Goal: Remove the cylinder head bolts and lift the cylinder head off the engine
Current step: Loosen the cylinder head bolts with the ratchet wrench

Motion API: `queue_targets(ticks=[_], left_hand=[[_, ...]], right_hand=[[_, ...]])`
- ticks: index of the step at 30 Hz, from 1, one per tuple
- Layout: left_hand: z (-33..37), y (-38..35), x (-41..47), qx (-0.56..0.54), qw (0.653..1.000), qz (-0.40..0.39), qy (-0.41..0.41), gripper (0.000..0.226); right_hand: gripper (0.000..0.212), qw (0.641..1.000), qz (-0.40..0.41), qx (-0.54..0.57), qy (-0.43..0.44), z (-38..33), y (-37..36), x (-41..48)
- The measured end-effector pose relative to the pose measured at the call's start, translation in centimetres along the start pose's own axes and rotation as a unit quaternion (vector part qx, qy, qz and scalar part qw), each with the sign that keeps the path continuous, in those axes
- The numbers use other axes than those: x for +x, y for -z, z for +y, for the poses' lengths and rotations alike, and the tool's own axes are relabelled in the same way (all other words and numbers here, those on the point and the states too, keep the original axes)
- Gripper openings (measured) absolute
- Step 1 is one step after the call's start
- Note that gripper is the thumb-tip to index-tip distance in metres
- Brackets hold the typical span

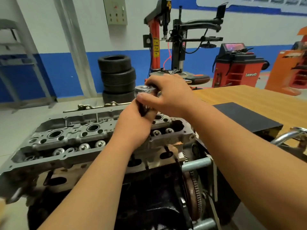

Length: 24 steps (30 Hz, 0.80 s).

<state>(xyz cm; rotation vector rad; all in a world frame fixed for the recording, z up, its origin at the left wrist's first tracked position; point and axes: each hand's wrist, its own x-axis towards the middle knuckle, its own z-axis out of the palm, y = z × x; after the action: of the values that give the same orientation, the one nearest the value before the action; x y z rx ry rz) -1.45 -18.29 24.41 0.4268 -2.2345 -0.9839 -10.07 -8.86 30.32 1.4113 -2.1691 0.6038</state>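
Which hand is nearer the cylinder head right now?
Left. The left hand grips the extension low down, just above the cylinder head. The right hand sits higher, wrapped over the ratchet.

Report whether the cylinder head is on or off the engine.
On: the grey metal cylinder head sits flat atop the black engine block, with no gap showing between them.

One cylinder head (69, 138), with three round wells (55, 134) in view. One ratchet (143, 90). Two grips: left grip (134, 125) and right grip (171, 95). Four tyres (118, 77) in one stack. One tyre changer (178, 47), one red wheel balancer (237, 67), one flywheel (193, 195). One table (249, 97), one black box (244, 117). One wall switch box (115, 11).
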Motion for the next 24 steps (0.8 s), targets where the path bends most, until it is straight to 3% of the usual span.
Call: queue_targets(ticks=[2,5,7,9,11,13,15,18,20,22,24], left_hand=[[-0.3,0.0,0.0,0.012,0.999,-0.009,-0.04,0.015],[-0.2,0.1,0.4,0.022,0.994,-0.049,-0.09,0.01],[0.2,0.0,0.8,0.067,0.99,-0.067,-0.1,0.014],[-0.2,0.1,0.9,0.09,0.994,-0.021,-0.064,0.009],[-0.2,0.3,0.1,0.052,0.998,0.007,-0.032,0.006],[0.1,0.2,-0.3,0.029,0.999,0.008,-0.032,0.009],[0.3,0.5,-0.2,0.024,0.998,-0.023,-0.05,0.009],[0.4,0.6,0.1,0.056,0.992,-0.066,-0.089,0.024],[0.2,0.3,0.1,0.026,0.996,-0.061,-0.064,0.017],[0.3,0.3,0.0,-0.014,1.0,-0.024,-0.016,0.004],[0.1,0.3,-0.2,-0.004,1.0,0.003,-0.004,0.007]], right_hand=[[0.051,0.998,-0.006,-0.053,-0.013,-0.4,0.2,-1.0],[0.066,0.957,0.105,-0.27,-0.024,-2.9,-1.0,-4.3],[0.07,0.933,0.146,-0.325,-0.052,-4.2,-1.4,-3.9],[0.065,0.955,0.105,-0.275,-0.033,-3.3,-0.8,-2.1],[0.055,0.992,0.042,-0.117,-0.004,-1.0,0.4,-0.9],[0.052,1.0,0.007,-0.008,-0.018,0.1,0.4,-0.5],[0.063,0.995,0.054,-0.081,-0.018,-1.2,-0.4,-1.5],[0.072,0.955,0.199,-0.22,0.009,-2.0,-0.9,-3.8],[0.065,0.968,0.158,-0.195,0.033,-0.6,-0.6,-3.1],[0.049,0.997,0.059,-0.034,0.041,0.0,-0.4,-1.2],[0.037,0.998,0.02,0.059,0.006,-0.6,0.0,0.6]])
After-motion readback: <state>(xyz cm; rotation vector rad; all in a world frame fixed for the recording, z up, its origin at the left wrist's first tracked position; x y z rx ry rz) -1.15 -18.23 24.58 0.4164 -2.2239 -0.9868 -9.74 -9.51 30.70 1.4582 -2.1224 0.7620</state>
